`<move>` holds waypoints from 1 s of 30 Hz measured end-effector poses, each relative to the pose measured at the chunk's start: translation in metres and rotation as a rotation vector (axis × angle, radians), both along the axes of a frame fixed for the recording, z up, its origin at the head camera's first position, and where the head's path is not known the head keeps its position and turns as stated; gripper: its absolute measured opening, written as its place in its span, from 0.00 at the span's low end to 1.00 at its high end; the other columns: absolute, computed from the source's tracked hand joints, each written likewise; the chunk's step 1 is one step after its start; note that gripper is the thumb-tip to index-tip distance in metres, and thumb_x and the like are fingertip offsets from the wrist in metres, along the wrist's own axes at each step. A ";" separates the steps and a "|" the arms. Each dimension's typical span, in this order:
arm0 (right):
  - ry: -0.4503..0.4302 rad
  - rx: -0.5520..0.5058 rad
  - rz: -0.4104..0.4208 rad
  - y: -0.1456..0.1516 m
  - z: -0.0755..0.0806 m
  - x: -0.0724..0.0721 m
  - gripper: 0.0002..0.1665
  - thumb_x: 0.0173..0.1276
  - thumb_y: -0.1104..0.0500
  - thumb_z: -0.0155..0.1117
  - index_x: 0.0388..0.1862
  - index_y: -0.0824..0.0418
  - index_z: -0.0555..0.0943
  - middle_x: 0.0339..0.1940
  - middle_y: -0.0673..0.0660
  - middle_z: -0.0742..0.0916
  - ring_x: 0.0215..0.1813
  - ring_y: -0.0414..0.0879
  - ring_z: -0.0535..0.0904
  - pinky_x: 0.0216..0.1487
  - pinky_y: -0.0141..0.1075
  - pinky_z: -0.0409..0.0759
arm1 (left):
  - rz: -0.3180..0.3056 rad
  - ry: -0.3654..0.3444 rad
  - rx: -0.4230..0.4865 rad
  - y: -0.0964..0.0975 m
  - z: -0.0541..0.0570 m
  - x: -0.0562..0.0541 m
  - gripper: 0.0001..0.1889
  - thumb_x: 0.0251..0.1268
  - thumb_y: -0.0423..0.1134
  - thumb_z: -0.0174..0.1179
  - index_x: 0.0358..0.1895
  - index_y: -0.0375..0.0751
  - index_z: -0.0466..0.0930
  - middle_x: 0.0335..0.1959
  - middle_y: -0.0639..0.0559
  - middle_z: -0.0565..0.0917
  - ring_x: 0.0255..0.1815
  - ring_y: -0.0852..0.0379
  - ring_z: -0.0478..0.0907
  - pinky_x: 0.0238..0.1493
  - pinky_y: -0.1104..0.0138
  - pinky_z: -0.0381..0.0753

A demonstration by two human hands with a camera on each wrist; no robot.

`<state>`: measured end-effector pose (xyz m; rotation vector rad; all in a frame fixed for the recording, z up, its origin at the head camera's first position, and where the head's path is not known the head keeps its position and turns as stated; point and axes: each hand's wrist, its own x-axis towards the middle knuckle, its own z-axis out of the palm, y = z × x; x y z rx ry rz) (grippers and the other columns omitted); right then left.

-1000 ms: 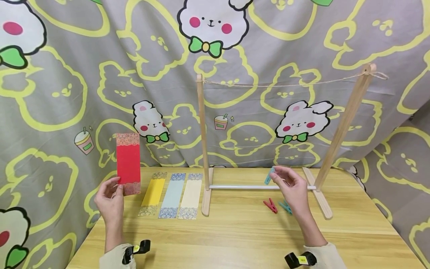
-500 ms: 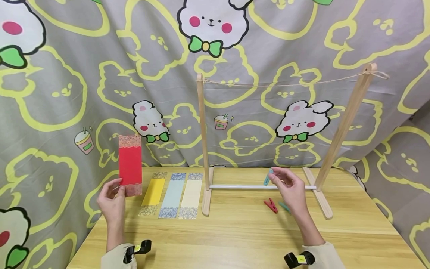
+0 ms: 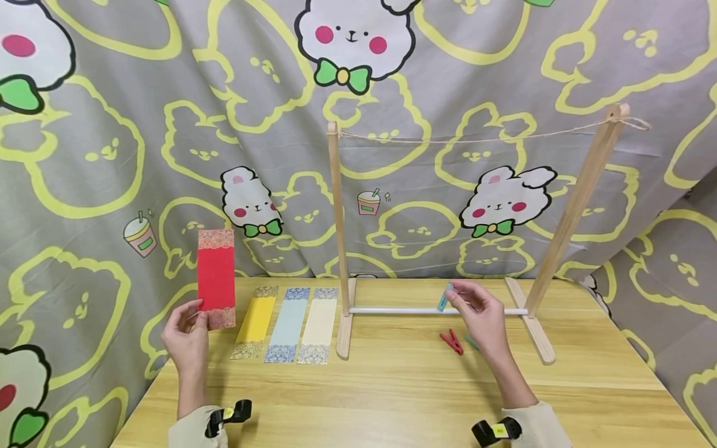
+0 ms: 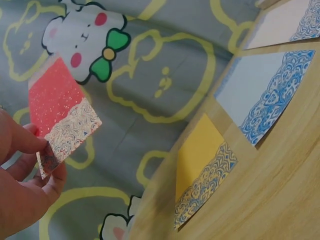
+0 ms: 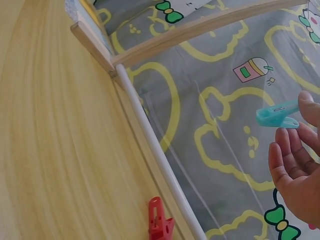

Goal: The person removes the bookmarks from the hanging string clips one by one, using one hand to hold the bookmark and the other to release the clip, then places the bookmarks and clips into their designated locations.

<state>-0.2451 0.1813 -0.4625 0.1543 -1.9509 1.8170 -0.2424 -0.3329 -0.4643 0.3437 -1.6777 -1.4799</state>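
Note:
My left hand [image 3: 186, 333] pinches the lower left corner of a red card [image 3: 216, 279] with patterned bands at both ends, holding it upright above the table. In the left wrist view the thumb lies across the card's patterned end [image 4: 75, 132]. My right hand [image 3: 482, 311] holds a teal clothespin [image 3: 444, 298] between thumb and fingers, in front of the white rod. The right wrist view shows this clothespin [image 5: 277, 115] with its handles in the fingers. On the table below lie a red clothespin [image 3: 451, 342] and another teal one [image 3: 472, 343], partly hidden by the right hand.
A yellow card [image 3: 255, 323], a light blue card [image 3: 288, 325] and a cream card [image 3: 317, 326] lie side by side left of the wooden stand [image 3: 338, 230]. A string [image 3: 476, 140] spans the stand's posts, and a white rod [image 3: 398, 310] joins their bases. A patterned curtain [image 3: 269, 143] hangs behind.
The red card has come down slightly and a little to the right. My right hand has shifted slightly left with the teal clothespin, covering more of the teal one on the table.

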 end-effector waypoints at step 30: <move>-0.096 0.004 0.020 -0.011 -0.023 -0.007 0.17 0.68 0.65 0.73 0.51 0.73 0.84 0.41 0.57 0.89 0.40 0.36 0.84 0.42 0.24 0.83 | 0.080 -0.123 -0.060 -0.009 -0.017 0.000 0.12 0.68 0.20 0.58 0.51 0.28 0.84 0.37 0.64 0.85 0.35 0.66 0.76 0.33 0.83 0.73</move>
